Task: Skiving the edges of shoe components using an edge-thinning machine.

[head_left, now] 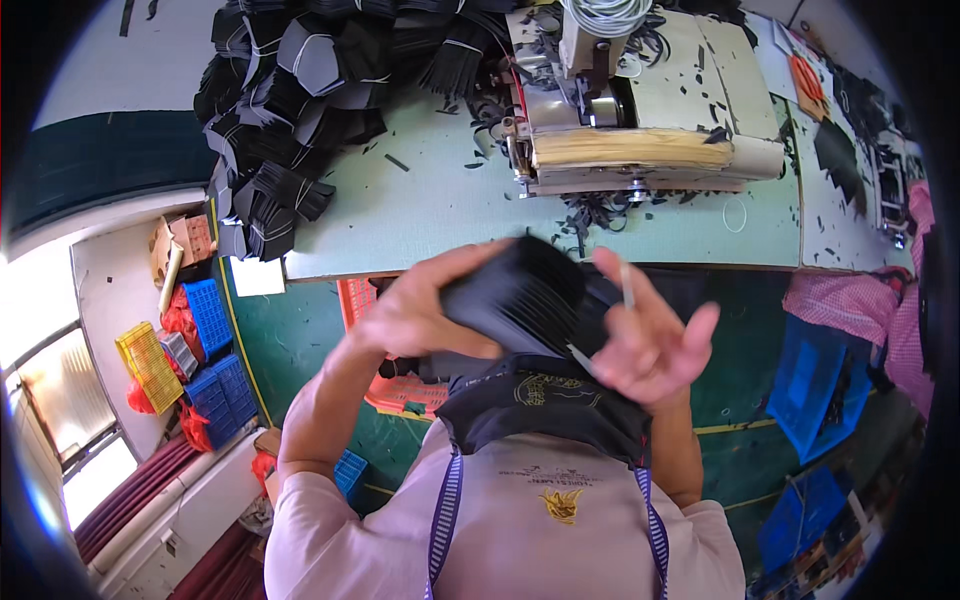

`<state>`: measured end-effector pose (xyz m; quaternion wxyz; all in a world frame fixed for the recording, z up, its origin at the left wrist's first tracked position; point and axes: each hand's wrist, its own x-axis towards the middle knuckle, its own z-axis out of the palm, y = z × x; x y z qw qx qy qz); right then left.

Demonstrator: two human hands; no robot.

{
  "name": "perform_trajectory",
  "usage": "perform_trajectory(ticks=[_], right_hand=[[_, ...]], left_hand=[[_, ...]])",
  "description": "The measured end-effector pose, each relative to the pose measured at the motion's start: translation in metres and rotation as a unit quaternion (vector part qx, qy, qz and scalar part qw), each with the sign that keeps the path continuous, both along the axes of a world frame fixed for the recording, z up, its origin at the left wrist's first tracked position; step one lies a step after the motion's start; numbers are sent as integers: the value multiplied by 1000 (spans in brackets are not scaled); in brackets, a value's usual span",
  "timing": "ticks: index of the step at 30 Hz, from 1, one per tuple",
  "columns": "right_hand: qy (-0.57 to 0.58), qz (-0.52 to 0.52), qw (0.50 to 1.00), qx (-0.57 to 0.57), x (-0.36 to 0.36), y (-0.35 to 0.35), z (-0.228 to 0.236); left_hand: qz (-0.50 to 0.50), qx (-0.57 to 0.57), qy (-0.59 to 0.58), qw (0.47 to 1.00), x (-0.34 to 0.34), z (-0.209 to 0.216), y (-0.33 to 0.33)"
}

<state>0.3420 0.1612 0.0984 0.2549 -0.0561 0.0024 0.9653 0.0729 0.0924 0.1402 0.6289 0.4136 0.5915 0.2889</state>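
Note:
My left hand (425, 305) is closed around a thick stack of black sheet pieces (525, 295), its edges fanned like pages and smeared by motion. The stack is held over my lap, just off the table's front edge. To its right is my right hand (655, 345), fingers partly curled and blurred. Slim pale bits show at its fingers; whether they are one thing, such as a band or a small tool, I cannot tell. Similar black bundles (265, 205), bound with pale bands, are heaped at the table's far left.
A machine (630, 150) with a yellowish roller stands on the pale green table (400, 220), black scraps around it. Orange-handled scissors (808, 80) lie far right. An orange crate (410, 393) sits below the table; blue crates (220, 390) and a yellow basket (150, 367) are left.

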Motion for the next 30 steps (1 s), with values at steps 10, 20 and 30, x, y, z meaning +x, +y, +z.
perform_trajectory(ticks=[10,20,30], right_hand=[[-449,107,742,486,17,22,11],[-341,200,886,242,-69,26,-15],[-101,340,902,245,-66,5,20]], left_hand=[[271,-145,-187,933,-36,-33,-5],[-295,-79,-53,951,10,-14,7],[109,51,325,938,20,-39,-46]])
